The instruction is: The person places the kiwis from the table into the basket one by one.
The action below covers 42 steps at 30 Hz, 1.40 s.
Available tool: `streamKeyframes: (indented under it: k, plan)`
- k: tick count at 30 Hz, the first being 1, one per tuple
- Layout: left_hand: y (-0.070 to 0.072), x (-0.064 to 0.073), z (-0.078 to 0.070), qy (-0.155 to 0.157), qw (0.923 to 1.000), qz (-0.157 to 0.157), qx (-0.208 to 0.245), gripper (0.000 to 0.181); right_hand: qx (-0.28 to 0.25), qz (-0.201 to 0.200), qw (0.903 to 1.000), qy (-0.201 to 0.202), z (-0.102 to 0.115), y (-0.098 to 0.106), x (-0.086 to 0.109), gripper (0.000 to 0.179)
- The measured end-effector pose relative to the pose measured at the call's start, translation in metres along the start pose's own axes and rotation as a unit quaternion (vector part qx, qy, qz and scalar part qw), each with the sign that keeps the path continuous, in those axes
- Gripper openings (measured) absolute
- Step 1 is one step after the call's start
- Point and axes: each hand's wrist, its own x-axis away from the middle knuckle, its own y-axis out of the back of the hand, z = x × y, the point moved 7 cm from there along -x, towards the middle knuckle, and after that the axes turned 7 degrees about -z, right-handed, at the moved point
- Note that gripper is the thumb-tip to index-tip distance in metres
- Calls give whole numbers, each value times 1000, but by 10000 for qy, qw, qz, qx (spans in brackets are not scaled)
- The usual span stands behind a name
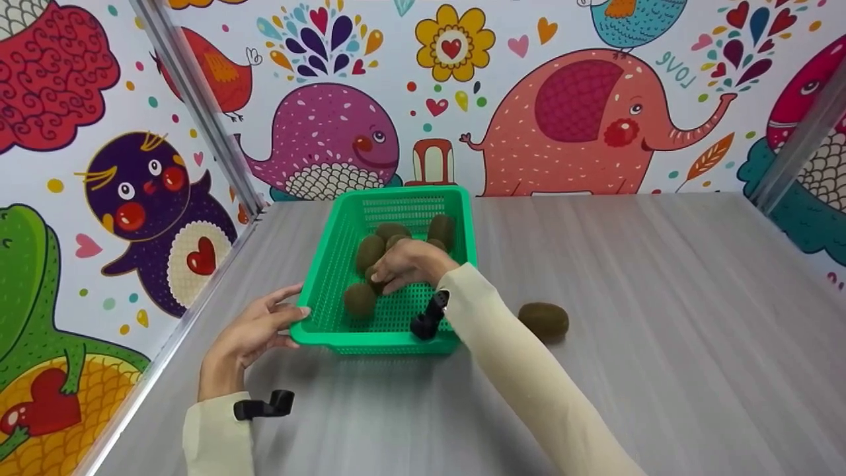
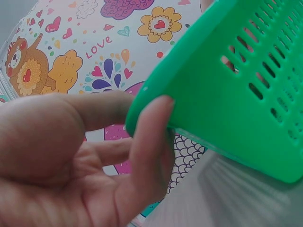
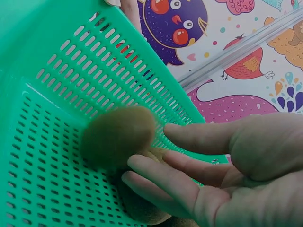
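Observation:
A green plastic basket [image 1: 383,339] stands on the table with several brown kiwis in it. At its near left corner my left hand [image 1: 254,327] pinches the rim, thumb and fingers on either side of the basket wall [image 2: 199,104]. My right hand [image 1: 415,260] is down inside the basket among the kiwis. In the right wrist view its thumb and fingers are apart, and a slightly blurred kiwi [image 3: 118,135] lies just beyond the fingertips. Another kiwi [image 1: 360,301] sits near the basket's left wall. Part of the pile is hidden under my right hand.
One kiwi [image 1: 543,320] lies on the grey wood-grain table [image 1: 661,317], right of the basket and beside my right forearm. Panels with cartoon animals [image 1: 568,132] stand behind and to the left, joined by a metal corner post [image 1: 205,106].

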Motion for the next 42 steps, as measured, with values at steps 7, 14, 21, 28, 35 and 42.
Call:
streamKeyframes:
  k: [7,14,21,28,35,42]
  plan:
    - [-2,-2,-3,-49,10000,71,1,72,-94,-130,9996,225,4,15,7,38]
    - [-3,-4,-4,-84,9999,59,16,72,-37,-53,9991,423,11,29,20,30]
    - [-4,-5,-2,-77,9999,87,0,72,-187,69,9976,664,12,46,35,27]
    - [-2,-3,-1,-59,9998,168,-7,73,-349,71,9955,881,7,62,52,31]
    - [-1,-2,1,-36,9998,174,-25,73,-424,42,9937,1038,4,67,70,30]
    - [0,-2,1,-102,9998,158,-103,73,-290,-18,9892,1436,3,64,90,31]
